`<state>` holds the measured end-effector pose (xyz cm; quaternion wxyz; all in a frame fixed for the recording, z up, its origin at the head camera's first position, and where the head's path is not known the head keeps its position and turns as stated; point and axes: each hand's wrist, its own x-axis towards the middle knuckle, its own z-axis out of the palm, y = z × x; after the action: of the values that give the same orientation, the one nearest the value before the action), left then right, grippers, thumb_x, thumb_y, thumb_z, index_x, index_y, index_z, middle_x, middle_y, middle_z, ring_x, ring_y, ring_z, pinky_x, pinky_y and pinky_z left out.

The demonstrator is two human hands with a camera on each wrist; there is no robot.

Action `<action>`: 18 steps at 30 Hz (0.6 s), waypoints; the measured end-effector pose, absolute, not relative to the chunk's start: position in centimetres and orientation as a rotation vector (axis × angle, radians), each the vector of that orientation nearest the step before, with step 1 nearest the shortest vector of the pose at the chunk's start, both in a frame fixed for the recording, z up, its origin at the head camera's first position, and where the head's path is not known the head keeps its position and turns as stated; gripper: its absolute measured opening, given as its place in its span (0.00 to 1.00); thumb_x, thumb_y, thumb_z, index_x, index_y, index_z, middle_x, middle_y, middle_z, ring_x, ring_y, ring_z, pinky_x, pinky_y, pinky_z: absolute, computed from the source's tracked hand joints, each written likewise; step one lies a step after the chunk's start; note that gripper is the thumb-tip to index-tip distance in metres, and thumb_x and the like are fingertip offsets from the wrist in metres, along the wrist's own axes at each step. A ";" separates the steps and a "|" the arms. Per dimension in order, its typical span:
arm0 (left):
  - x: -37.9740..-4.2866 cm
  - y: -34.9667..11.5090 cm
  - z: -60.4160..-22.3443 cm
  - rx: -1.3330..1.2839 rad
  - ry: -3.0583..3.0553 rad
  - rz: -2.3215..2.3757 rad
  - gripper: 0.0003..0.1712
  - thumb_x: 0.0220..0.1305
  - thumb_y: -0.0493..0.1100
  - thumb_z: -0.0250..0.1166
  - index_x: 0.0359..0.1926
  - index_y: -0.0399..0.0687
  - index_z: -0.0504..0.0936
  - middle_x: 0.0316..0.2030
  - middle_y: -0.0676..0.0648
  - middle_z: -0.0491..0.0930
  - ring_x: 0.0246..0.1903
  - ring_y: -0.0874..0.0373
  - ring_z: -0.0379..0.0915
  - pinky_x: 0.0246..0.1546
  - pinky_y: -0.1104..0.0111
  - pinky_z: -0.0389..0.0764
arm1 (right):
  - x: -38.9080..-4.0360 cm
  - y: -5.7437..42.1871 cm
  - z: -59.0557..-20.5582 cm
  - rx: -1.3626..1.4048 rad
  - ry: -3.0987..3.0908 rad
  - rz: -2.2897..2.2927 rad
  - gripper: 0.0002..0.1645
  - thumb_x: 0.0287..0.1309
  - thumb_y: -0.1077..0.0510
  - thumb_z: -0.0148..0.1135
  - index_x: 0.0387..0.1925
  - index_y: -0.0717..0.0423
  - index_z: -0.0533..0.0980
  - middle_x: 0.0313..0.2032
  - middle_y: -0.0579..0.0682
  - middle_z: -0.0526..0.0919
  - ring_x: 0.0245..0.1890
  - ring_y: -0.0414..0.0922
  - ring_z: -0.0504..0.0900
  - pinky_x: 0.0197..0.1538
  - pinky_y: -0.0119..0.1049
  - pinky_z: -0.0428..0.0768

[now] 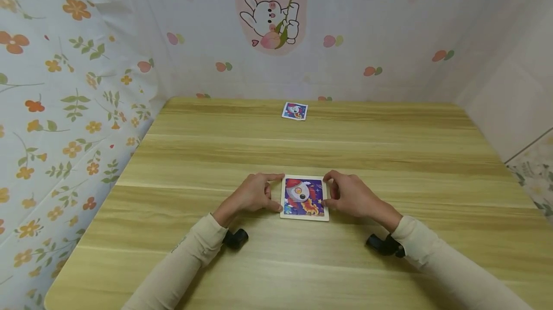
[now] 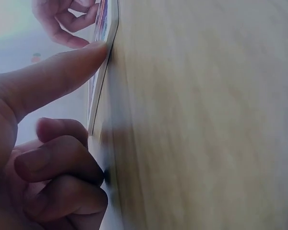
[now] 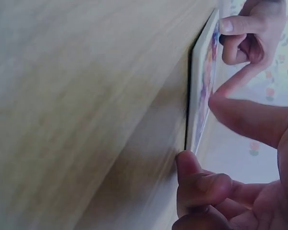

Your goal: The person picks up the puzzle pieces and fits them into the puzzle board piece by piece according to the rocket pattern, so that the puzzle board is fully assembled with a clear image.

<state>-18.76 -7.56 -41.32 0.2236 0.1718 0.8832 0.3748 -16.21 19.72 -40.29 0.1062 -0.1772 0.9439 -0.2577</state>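
Observation:
A square jigsaw puzzle [image 1: 304, 197] with a pale frame shows a rocket on a purple background. It lies on the wooden table between the two hands. At its left side the left hand [image 1: 254, 193] holds the frame, index finger at the far corner and thumb at the near one; its other fingers are curled. Opposite, the right hand [image 1: 351, 194] grips the right side, index finger at the far corner and thumb lower down on the edge. In the right wrist view the puzzle [image 3: 201, 79] appears edge-on, with the right thumb over its rim.
Near the table's far edge lies a small card [image 1: 295, 111] with a similar rocket picture. The wood-grain table [image 1: 207, 156] meets a patterned curtain [image 1: 194, 22] at the back. Black wrist cameras sit below both cuffs.

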 end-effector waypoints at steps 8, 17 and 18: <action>-18.2 -8.0 -41.3 0.539 2.489 1.012 0.52 0.45 0.43 0.82 0.72 0.43 0.69 0.19 0.54 0.72 0.21 0.63 0.63 0.24 0.72 0.63 | -15.2 19.9 -40.0 -0.482 2.686 -0.732 0.53 0.43 0.50 0.82 0.66 0.69 0.66 0.24 0.47 0.75 0.23 0.40 0.69 0.27 0.31 0.65; -17.6 -7.5 -41.1 0.654 2.568 0.860 0.53 0.41 0.45 0.84 0.69 0.37 0.71 0.19 0.55 0.72 0.21 0.64 0.64 0.23 0.73 0.64 | -15.2 19.5 -40.0 -0.514 2.723 -0.663 0.44 0.38 0.48 0.84 0.52 0.64 0.71 0.22 0.45 0.74 0.22 0.40 0.68 0.26 0.31 0.64; -17.8 -7.5 -41.0 0.658 2.574 0.851 0.52 0.42 0.45 0.83 0.69 0.36 0.71 0.18 0.56 0.71 0.20 0.65 0.64 0.23 0.73 0.63 | -15.3 19.4 -40.0 -0.515 2.731 -0.657 0.41 0.38 0.49 0.84 0.48 0.63 0.71 0.22 0.45 0.73 0.22 0.40 0.68 0.25 0.31 0.64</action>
<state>-17.76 -7.47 -41.05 0.1752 0.2322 0.9084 0.3003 -15.34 19.42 -40.04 0.1425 -0.1785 0.9465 -0.2279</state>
